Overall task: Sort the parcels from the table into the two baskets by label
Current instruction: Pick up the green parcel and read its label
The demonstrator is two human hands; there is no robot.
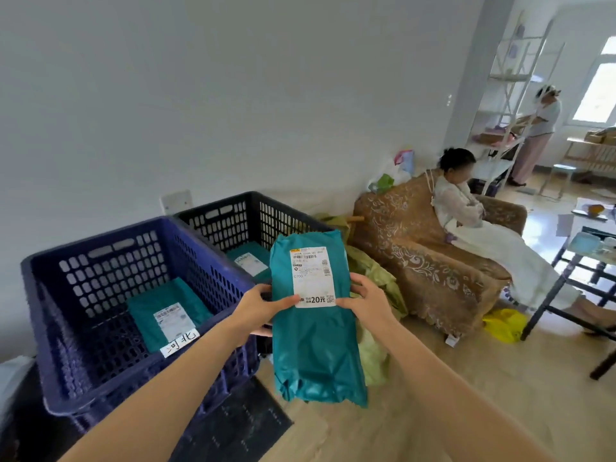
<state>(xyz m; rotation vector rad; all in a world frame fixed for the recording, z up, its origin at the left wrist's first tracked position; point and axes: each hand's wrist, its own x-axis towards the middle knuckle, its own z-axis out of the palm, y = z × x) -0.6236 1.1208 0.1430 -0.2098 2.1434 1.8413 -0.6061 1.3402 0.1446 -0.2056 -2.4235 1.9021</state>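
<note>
Parcel (pixel 313 341), teal plastic mailer, centre of frame, held upright in the air with its white shipping label (pixel 313 278) facing the camera. Left hand (pixel 256 308) pinches the left edge, thumb on the label's lower corner; right hand (pixel 363 301) clasps the right edge likewise. Likely light and soft: the film is wrinkled and puffed, probably slippery, so the side edges at mid-height seem the sound hold. Lower left, blue basket (pixel 43 295) with a handwritten tag (pixel 180 342) on its near rim, one teal parcel inside (pixel 156 311). Behind it, centre left, darker basket (pixel 253 201), also holding a labelled parcel (pixel 250 260). Right, a patterned armchair (pixel 416 261) with a seated person; green bags (pixel 376 275) lie between armchair and baskets. Nothing visibly blocks either basket.
</note>
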